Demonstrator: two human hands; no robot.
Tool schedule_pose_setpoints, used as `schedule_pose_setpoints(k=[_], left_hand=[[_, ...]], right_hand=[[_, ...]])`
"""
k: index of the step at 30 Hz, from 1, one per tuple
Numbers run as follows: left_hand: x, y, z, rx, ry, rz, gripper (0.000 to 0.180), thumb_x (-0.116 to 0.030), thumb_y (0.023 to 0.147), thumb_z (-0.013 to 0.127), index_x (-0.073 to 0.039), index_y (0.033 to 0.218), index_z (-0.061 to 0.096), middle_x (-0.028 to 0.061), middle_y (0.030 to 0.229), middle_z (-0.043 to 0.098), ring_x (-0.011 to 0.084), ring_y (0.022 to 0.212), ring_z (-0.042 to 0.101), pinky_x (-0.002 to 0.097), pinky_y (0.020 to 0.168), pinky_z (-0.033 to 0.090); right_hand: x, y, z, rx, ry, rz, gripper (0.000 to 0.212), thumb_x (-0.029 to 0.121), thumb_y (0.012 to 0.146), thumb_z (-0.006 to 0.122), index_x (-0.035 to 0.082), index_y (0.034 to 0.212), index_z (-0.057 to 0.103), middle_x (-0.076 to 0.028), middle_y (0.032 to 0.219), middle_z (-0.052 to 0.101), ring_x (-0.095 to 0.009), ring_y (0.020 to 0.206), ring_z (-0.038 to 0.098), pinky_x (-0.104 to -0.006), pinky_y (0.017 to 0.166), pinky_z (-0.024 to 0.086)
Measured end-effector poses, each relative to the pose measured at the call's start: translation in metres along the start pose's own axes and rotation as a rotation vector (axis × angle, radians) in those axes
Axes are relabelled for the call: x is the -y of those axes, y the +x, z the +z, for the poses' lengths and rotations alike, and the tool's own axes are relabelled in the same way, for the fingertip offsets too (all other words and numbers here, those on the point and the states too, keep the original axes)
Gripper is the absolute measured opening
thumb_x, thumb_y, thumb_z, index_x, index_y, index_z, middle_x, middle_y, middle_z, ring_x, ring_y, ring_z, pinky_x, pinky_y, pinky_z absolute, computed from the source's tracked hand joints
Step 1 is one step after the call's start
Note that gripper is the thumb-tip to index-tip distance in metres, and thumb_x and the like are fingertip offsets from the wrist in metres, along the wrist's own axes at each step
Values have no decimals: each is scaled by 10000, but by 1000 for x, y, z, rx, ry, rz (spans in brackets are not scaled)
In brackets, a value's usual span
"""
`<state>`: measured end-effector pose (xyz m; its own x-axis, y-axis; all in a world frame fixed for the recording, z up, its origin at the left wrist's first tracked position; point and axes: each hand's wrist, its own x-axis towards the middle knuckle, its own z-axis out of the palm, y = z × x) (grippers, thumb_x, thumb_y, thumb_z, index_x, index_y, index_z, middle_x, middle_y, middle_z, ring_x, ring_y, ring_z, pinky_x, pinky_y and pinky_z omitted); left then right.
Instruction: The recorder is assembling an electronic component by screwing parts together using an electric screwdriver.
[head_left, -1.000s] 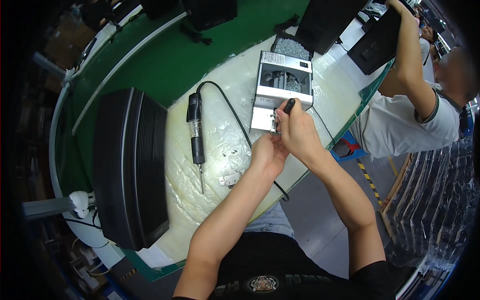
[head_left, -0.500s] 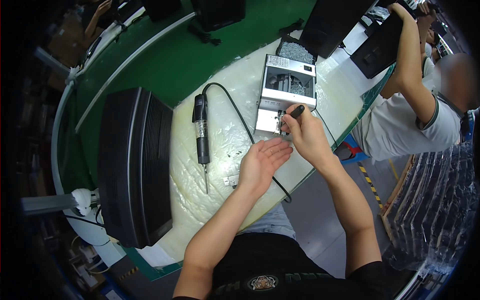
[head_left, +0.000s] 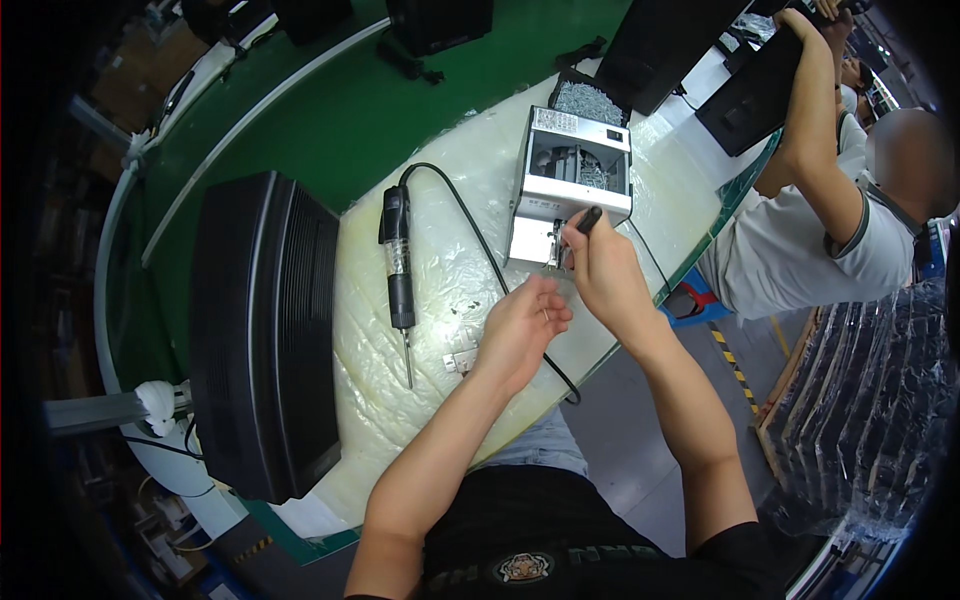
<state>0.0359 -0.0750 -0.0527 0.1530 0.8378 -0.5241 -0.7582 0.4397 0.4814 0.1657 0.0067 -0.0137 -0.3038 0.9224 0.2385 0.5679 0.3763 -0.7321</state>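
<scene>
My right hand (head_left: 606, 270) is closed round a slim tool with a black handle (head_left: 590, 219). Its lower end is hidden by my fingers, at the front of a white and silver screw feeder (head_left: 576, 190) with many small screws in its bin. Just to the left and nearer me, my left hand (head_left: 522, 330) is palm up, fingers loosely curled and apart. Nothing shows in it. A black electric screwdriver (head_left: 399, 265) lies on the table left of my hands, bit toward me. Small metal pieces (head_left: 461, 360) lie beside my left wrist.
A large black ribbed casing (head_left: 262, 335) stands at the left of the plastic-covered table (head_left: 375, 410). Behind the feeder is a black tray of screws (head_left: 588, 104). A black cable (head_left: 470, 225) crosses behind my left hand. At right, a co-worker (head_left: 790, 250) handles a black panel.
The fingers of my left hand have curled up from a flat, open palm. My right hand has stayed at the feeder with the tool, shifting only slightly. The view has moved a little.
</scene>
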Motion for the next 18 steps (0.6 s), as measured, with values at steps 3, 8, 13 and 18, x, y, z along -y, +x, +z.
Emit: schedule_pose_setpoints(k=[3, 8, 13, 18], left_hand=[[9, 27, 9, -12, 1, -25, 436, -388, 1131, 397, -6, 1063, 595, 69, 928, 574, 167, 824, 525, 321, 739, 430], [17, 41, 11, -89, 159, 49, 475, -455, 1130, 371, -66, 971, 593, 2, 784, 538, 127, 678, 481, 303, 626, 391], [17, 38, 16, -106, 309, 83, 519, -495, 1125, 351, -81, 918, 586, -11, 711, 499, 126, 598, 453, 295, 551, 357], [17, 39, 10, -97, 410, 95, 538, -508, 1124, 332, -106, 822, 523, -15, 700, 452, 135, 593, 447, 296, 551, 353]], right_hand=[[3, 7, 2, 39, 12, 141, 169, 128, 1035, 570, -28, 1036, 505, -260, 782, 665, -486, 732, 660, -533, 630, 503], [3, -2, 16, -39, -19, 136, 177, 163, 1068, 523, -13, 1051, 507, -209, 745, 651, -423, 669, 666, -483, 595, 505], [-7, -11, 19, -86, -43, 29, 170, 173, 1079, 508, 3, 1072, 511, -190, 754, 652, -417, 643, 661, -467, 582, 503], [-16, 2, 13, 8, 33, 171, 179, 174, 1082, 497, -3, 1063, 519, -175, 797, 676, -401, 665, 674, -459, 600, 512]])
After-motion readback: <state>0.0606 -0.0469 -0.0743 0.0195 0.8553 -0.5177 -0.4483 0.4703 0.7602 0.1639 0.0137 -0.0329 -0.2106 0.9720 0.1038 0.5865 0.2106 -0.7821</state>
